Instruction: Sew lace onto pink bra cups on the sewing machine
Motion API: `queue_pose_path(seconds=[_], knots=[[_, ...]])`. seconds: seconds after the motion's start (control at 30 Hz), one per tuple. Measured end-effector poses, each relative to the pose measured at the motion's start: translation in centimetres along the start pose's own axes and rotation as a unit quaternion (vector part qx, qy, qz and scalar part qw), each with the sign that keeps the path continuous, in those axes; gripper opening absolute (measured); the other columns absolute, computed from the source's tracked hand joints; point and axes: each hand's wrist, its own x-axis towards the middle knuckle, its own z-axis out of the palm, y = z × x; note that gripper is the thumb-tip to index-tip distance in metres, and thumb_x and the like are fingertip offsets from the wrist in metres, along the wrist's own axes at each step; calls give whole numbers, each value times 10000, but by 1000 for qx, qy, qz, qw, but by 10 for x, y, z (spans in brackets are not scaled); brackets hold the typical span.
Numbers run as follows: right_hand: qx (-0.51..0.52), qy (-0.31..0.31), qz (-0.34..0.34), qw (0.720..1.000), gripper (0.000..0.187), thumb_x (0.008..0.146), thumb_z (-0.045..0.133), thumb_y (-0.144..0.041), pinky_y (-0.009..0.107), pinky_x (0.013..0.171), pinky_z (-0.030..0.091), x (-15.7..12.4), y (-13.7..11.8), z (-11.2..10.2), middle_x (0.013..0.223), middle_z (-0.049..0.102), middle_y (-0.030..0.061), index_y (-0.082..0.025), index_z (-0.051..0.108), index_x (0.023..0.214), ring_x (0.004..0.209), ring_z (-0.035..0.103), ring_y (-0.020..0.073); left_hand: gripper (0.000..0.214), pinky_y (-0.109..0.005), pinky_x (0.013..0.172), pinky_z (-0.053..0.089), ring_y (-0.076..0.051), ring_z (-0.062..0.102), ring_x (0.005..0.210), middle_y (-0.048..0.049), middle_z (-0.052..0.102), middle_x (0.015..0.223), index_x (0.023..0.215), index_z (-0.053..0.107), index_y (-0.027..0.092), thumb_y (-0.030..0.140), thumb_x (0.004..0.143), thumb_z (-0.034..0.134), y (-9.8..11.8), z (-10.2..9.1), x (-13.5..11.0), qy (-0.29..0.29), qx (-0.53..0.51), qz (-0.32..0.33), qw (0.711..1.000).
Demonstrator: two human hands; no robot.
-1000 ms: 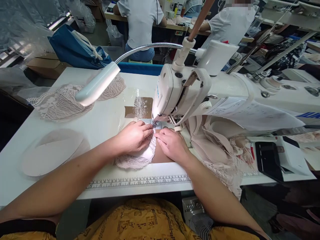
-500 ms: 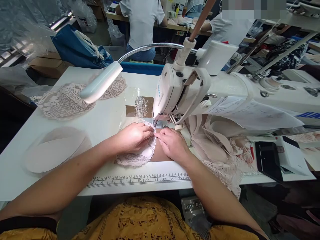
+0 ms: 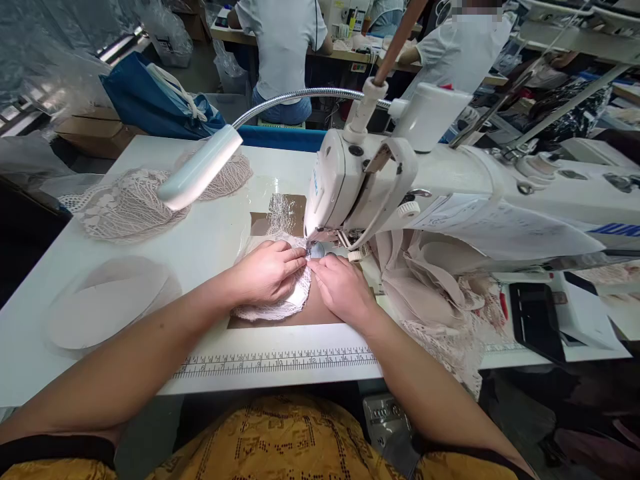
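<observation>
My left hand (image 3: 267, 272) lies on a pale pink lace piece (image 3: 280, 308), fingers curled and pressing it against the table near the needle. My right hand (image 3: 341, 288) sits just right of it, fingertips pinching the lace edge in front of the presser foot (image 3: 315, 249). The white sewing machine (image 3: 380, 180) rises directly behind both hands. Part of the lace is hidden under my left palm.
Lace pieces (image 3: 125, 203) are stacked at the back left, pale foam cups (image 3: 107, 303) at the near left. A gooseneck lamp (image 3: 200, 167) hangs over the table. Sewn pieces (image 3: 430, 280) are heaped right of the machine. A ruler strip (image 3: 275, 363) runs along the front edge. People sit behind.
The lace piece has moved away from me under the needle, with less of it showing below my hands. Both hands have followed it slightly forward.
</observation>
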Motion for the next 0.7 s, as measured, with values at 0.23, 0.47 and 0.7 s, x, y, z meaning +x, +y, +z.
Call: queue_pose_path(seconds=[0.23, 0.47, 0.7], knots=[[-16, -22, 19, 999, 388, 931, 409, -143, 335, 777, 412, 3, -3, -2, 1013, 676, 100, -169, 645, 1238, 893, 595, 236, 356, -416, 912, 478, -278, 541, 1086, -136, 617, 1297, 1236, 619, 92, 177, 916, 488, -3, 5, 1, 12, -16, -2, 1000], [-19, -7, 21, 1000, 369, 941, 412, -167, 329, 750, 408, 5, -2, 1, 1003, 678, 100, -181, 657, 1216, 882, 590, 231, 339, -403, 903, 480, -272, 550, 1071, -149, 618, 1285, 1221, 617, 83, 210, 930, 499, -4, 6, 2, 14, -12, 0, 1000], [21, 18, 2, 1000, 331, 946, 426, -183, 308, 761, 408, 1, 4, 2, 960, 675, 87, -183, 683, 1153, 864, 578, 211, 321, -409, 905, 490, -262, 568, 1069, -145, 652, 1242, 1191, 634, 98, 234, 974, 440, -9, 7, 4, 35, -26, 17, 999]])
